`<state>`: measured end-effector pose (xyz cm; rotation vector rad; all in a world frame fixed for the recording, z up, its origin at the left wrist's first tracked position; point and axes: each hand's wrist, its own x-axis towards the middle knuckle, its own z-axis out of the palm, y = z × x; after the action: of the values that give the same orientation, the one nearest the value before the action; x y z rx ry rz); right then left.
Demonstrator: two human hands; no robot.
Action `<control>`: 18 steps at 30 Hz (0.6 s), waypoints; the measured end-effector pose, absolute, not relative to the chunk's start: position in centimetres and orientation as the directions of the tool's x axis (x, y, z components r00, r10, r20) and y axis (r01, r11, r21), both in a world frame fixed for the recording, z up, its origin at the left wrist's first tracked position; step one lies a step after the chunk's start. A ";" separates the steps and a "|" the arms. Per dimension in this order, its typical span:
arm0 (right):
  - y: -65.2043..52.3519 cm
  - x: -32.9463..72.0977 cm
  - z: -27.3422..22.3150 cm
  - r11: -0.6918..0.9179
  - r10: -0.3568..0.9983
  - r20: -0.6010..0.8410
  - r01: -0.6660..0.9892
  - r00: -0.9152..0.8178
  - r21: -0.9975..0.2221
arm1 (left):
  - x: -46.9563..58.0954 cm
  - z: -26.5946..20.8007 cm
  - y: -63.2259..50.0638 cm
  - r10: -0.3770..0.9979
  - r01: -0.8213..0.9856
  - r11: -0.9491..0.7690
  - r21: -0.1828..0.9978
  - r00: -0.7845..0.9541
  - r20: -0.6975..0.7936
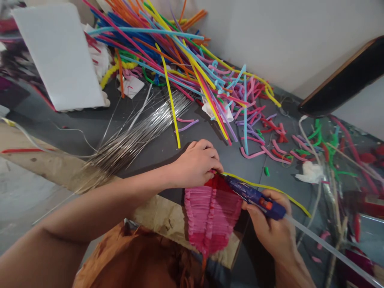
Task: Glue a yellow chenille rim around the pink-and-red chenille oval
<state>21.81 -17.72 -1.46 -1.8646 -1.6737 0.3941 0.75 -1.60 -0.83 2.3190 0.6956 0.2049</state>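
Observation:
A pink and red leaf-shaped piece, made of rows of pipe cleaners with a raised middle rib, hangs over the front edge of the table. My left hand is closed on its far end, with the fingertips partly hidden. In my right hand is a dark blue hot glue gun, its nozzle touching or very near the leaf's far end beside my left fingers. A long clear glue stick sticks out of the gun's back. One yellow pipe cleaner runs from the leaf's far end behind the gun to the right.
Loose coloured pipe cleaners are heaped at the back. A bundle of metal wires lies left of my hand. Cut pink and purple pieces are scattered to the right. A white board and a black phone-like object stand farther off.

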 end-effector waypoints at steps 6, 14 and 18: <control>-17.2 21.8 -1.0 0.011 0.972 0.197 0.811 0.129 -0.586 | 0.8 -0.8 -1.6 0.537 0.424 -0.612 0.667 0.842 -0.042; -17.0 21.1 -0.8 -0.042 0.959 0.188 0.758 0.214 -0.651 | 0.8 -0.6 -1.6 0.533 0.430 -0.610 0.666 0.844 -0.057; -17.2 21.6 -0.5 -0.158 0.959 -0.050 0.378 0.280 -0.912 | 0.7 -0.8 -1.5 0.529 0.425 -0.614 0.665 0.847 -0.053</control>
<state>21.58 -17.19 -0.55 -1.7002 -1.2315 0.8594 0.71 -1.53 -0.76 2.3198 0.6903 0.1927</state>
